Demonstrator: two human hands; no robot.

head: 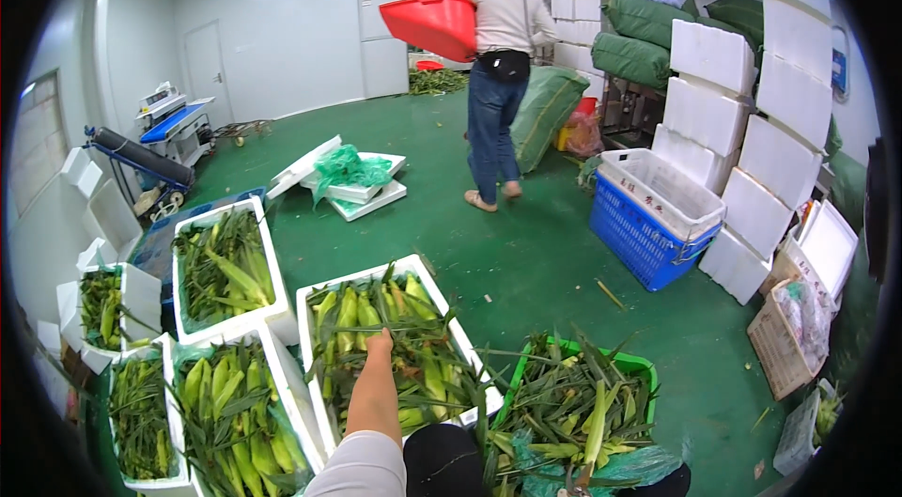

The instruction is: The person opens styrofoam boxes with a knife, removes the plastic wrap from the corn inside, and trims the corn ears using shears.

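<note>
My left hand (380,342) reaches into a white foam box (308,349) of green corn ears and long leaves. Its fingers touch a leaf lying across the ears; whether they grip it is not clear. My right hand is out of view. At the bottom edge, a small metal and brown thing (581,481), too unclear to name, lies by a pale green corn husk (597,426). A bright green crate (652,384) heaped with leaves stands to the right, with green plastic film (634,467) in front. More corn fills foam boxes on the left, including a near one (236,419).
A person (502,18) with a red tub (430,21) stands on the green floor ahead. Foam lids (366,197) with green film lie left of them. A blue crate (634,236) stands before stacked foam boxes (705,109) on the right. A hand truck (141,159) leans at left.
</note>
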